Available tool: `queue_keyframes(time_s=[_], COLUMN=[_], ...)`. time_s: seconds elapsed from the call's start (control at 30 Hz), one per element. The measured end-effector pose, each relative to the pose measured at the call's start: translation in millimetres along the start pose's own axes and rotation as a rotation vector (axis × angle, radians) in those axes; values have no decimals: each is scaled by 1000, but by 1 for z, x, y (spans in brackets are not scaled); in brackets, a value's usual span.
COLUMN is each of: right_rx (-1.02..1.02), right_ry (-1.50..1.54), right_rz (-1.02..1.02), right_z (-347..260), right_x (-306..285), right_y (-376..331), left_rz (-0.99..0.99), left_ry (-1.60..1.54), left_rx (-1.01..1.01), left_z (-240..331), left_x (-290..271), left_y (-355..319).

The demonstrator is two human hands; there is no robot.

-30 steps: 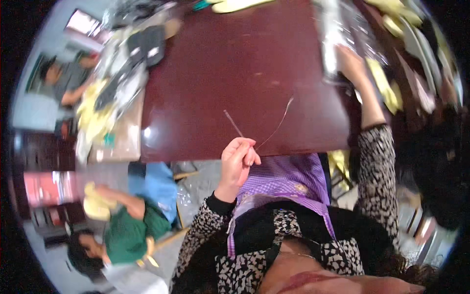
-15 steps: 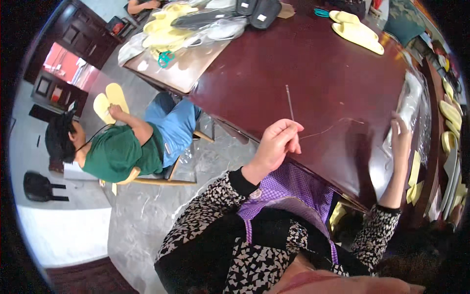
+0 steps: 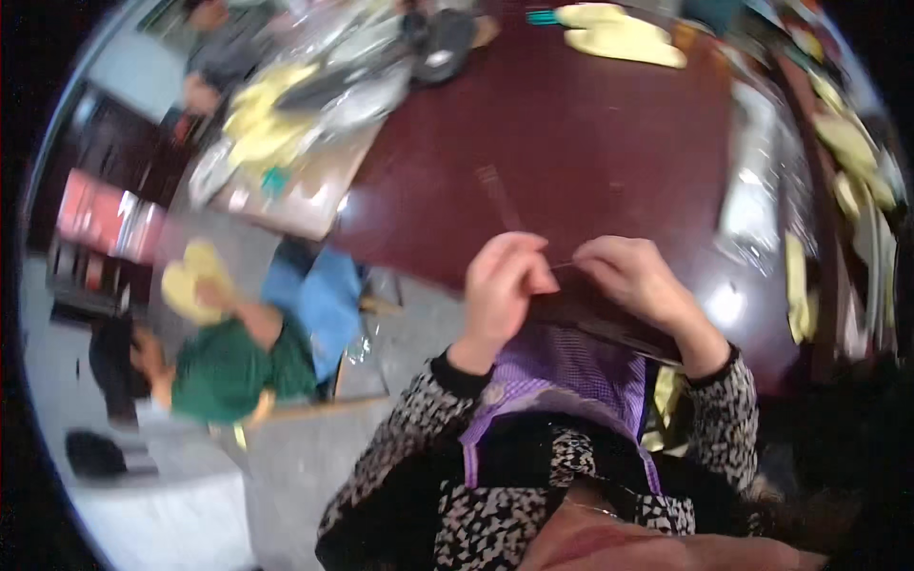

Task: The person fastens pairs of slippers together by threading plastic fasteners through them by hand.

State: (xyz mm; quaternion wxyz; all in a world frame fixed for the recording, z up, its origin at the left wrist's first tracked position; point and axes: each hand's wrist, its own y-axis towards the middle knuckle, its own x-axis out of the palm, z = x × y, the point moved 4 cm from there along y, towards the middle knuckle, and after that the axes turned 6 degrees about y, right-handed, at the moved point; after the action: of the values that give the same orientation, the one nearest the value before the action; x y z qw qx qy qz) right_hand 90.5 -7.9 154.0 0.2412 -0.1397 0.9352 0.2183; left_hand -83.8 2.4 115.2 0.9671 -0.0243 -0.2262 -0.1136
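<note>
My left hand (image 3: 500, 290) is closed in a pinch at the near edge of the dark red table (image 3: 571, 143). A thin, needle-like metal rod (image 3: 502, 195) sticks up and away from its fingers, smeared by motion. Close by on the right, my right hand (image 3: 643, 281) has its fingertips pressed together. A short stretch of fine thread (image 3: 566, 265) shows between the two hands, its end at the right fingertips. Both hands are just above the tabletop, in front of my purple checked apron (image 3: 571, 366).
Clear plastic wrapping (image 3: 752, 190) lies on the table's right side. Yellow slippers (image 3: 624, 36) rest at the far edge; bagged yellow slippers (image 3: 262, 124) and black slippers (image 3: 438, 48) are piled far left. A seated co-worker in green (image 3: 228, 376) holds yellow slippers (image 3: 195, 281). Another person (image 3: 224, 57) is beyond.
My right hand has left the plastic wrapping and come in beside my left hand, its fingers now pinched at the thread. The whole view has shifted and blurred.
</note>
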Motion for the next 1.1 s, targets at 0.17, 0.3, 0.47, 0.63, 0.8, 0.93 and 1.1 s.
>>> queue_keyframes(time_s=[0.17,0.3,0.47,0.63,0.8,0.93,1.1], right_rx=[66,141,198,190,275,296,280], right_ry=[-26,-37,-24,-113,-198,-137,106], right_rz=[29,55,130,170,252,345,411], right_z=[28,33,53,61,76,86,93], right_x=[-9,-19,-25,-29,-38,-45,-38], right_y=[-9,-16,-13,-12,-14,-16,-12], left_rz=[-42,56,108,154,161,189,244], left_ry=[-47,-31,-14,37,13,7,83], left_rx=[16,53,76,68,90,96,142], left_z=[-7,0,0,-1,-2,-5,-7], left_x=[-17,-30,-40,-35,-40,-49,-61], left_y=[10,13,22,33,41,42,35])
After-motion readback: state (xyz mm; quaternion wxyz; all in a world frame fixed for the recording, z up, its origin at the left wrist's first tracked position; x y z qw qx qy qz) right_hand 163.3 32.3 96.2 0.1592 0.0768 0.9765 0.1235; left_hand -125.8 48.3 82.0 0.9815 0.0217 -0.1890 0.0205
